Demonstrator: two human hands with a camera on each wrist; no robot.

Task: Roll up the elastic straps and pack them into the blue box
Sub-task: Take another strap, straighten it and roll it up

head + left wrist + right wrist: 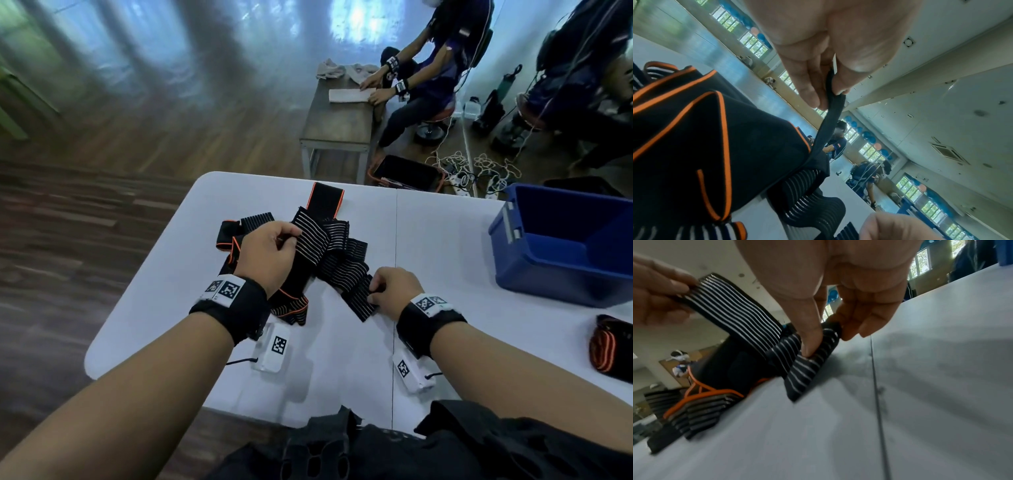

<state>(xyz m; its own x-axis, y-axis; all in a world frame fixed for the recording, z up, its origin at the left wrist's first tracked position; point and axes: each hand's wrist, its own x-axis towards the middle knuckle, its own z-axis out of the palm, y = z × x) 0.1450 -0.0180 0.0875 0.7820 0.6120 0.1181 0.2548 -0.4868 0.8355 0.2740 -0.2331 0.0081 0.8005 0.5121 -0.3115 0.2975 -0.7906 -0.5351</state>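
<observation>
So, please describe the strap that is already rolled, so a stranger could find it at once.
Start at the blue box on the right of the white table. Nearer the person, at the table's right edge, lies the rolled strap. Unlike the loose straps that both hands hold, it is a tight bundle lying alone.

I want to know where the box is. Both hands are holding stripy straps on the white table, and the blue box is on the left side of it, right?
Not quite. The blue box sits on the right side of the white table, as the head view shows. The rest is right: the left hand and the right hand each pinch the stripy straps.
</observation>
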